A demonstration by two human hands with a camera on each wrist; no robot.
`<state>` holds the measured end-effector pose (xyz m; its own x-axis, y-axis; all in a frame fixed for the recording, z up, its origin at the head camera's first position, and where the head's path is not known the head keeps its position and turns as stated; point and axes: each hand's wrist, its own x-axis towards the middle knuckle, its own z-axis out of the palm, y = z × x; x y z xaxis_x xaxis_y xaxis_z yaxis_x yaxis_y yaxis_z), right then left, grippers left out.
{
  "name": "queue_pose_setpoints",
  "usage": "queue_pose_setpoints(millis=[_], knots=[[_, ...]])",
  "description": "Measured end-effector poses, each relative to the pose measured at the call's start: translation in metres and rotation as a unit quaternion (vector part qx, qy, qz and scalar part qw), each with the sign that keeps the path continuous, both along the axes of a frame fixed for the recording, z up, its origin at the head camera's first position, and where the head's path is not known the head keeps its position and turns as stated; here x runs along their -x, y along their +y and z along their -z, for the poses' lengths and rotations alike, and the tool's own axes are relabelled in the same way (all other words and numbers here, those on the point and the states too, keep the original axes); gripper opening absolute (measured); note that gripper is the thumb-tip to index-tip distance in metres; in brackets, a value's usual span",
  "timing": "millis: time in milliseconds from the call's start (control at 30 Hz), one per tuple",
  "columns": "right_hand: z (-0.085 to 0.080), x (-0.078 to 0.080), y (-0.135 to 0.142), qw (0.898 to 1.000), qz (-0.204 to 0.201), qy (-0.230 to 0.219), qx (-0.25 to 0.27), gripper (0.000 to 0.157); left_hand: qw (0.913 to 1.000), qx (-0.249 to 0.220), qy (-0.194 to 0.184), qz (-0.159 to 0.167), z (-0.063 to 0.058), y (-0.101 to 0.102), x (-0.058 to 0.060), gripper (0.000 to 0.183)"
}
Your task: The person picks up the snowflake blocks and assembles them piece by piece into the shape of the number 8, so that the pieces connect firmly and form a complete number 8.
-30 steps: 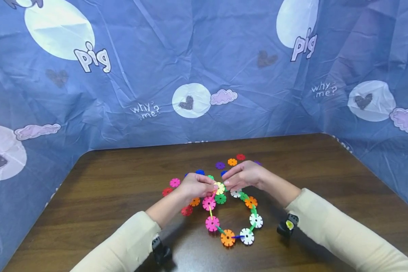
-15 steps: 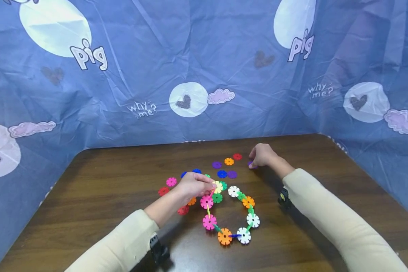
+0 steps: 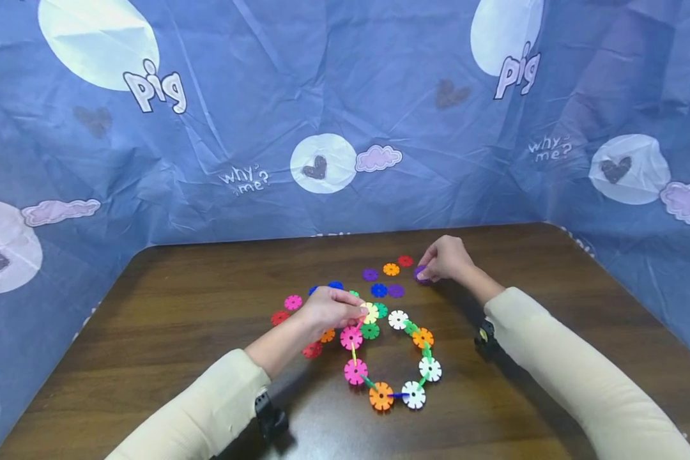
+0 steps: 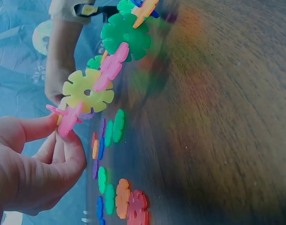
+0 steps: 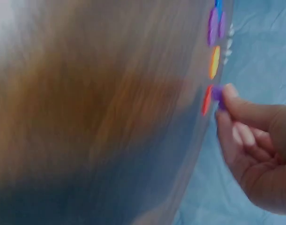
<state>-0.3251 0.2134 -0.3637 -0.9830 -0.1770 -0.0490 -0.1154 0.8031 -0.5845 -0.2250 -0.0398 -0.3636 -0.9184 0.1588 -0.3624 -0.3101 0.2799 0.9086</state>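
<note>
Pinching a pale yellow, slotted plastic flower disc (image 3: pixel 370 313) at one end of a curved chain of multicoloured plastic flower discs (image 3: pixel 381 396), the left hand (image 3: pixel 331 306) holds that end between thumb and fingertips, while the right hand (image 3: pixel 445 259) grasps a purple plastic flower disc (image 3: pixel 420 273) by its edge at the far right of the others, over the brown wood-grain table (image 3: pixel 207 281). The chain lies in front of the person, with a gap between the yellow disc and a white plastic flower disc (image 3: pixel 398 319). A joint could part, I judge, if the left hand pulled or twisted its end, since the pieces seem joined only by their slots; the purple disc could slip if its small pinch loosened or a fingertip slid off the rim. The head view alone shows the chain's whole curve and that gap. The left wrist view turns a yellow linking disc (image 4: pixel 88 91) and a green linking disc (image 4: pixel 126 37) face-on, where the head view gives mere edges. The right wrist view, though blurred, shows thumb and forefinger on the purple piece more closely, near a thin red disc (image 5: pixel 206 100).
</note>
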Motion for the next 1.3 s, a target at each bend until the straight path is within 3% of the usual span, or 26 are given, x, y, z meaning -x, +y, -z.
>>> queue_pose_setpoints(millis=[200, 333, 667, 800, 1000, 1300], knots=[[-0.005, -0.025, -0.026, 0.987, -0.037, -0.031, 0.154, 0.019, 1.0000, -0.008, -0.001, -0.005, 0.002, -0.004, 0.001, 0.018], [-0.009, -0.043, -0.042, 0.977, -0.068, -0.035, 0.197, 0.015, 0.9998, -0.016, 0.005, -0.006, 0.004, -0.008, 0.002, 0.019], [-0.015, -0.072, -0.059, 0.981, -0.110, 0.002, 0.159, 0.012, 0.9999, -0.015, -0.001, -0.004, 0.004, -0.010, 0.004, 0.021], [-0.012, -0.077, -0.060, 0.983, -0.122, 0.028, 0.131, 0.011, 0.9995, -0.029, -0.006, -0.005, 0.006, -0.012, 0.004, 0.022], [-0.011, -0.082, -0.060, 0.981, -0.137, 0.045, 0.130, 0.010, 0.9990, -0.043, -0.009, -0.007, 0.005, -0.012, 0.004, 0.024], [-0.008, -0.090, -0.067, 0.981, -0.129, 0.068, 0.128, 0.012, 0.9990, -0.021, -0.019, -0.033, 0.005, -0.004, -0.001, 0.020]])
